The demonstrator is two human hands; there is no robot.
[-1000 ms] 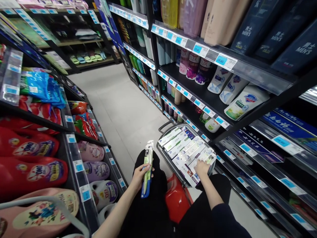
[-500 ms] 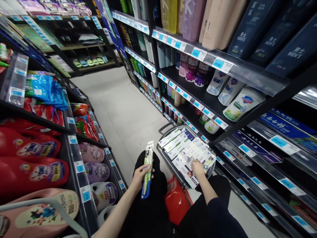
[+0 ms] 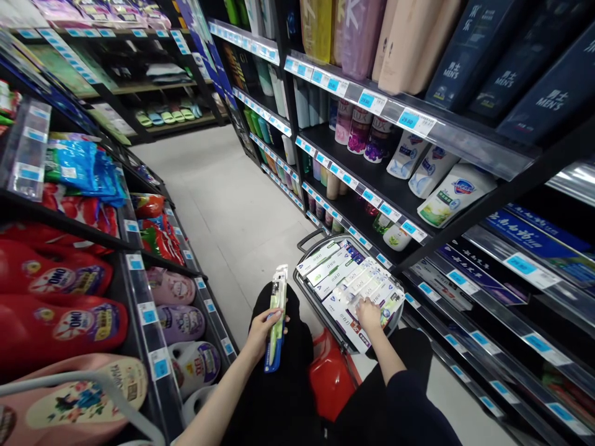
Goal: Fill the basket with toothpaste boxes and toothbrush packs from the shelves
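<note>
My left hand (image 3: 268, 328) is closed around packaged toothbrushes (image 3: 279, 297), held upright above my left thigh; at least one pack is green and another has a blue end. To the right stands a dark-rimmed shopping basket (image 3: 310, 298) filled with white toothpaste boxes (image 3: 331, 274) in rows. Clear packs (image 3: 357, 282) lie on top of some boxes. Inside the basket, my right hand (image 3: 369, 314) reaches down with bent fingers against the packages. Its fingertips are partly hidden, so what they pinch cannot be made out.
A red plastic stool or basket (image 3: 331, 371) stands between my legs. Shelves of shampoo bottles (image 3: 413, 43) and toothpaste boxes (image 3: 488, 272) rise close on the right. Red detergent bottles (image 3: 60, 316) line the left shelf. The pale floor (image 3: 223, 186) runs ahead between them.
My right hand has shifted slightly left and down over the packages in the basket. My left hand keeps its hold on the toothbrushes.
</note>
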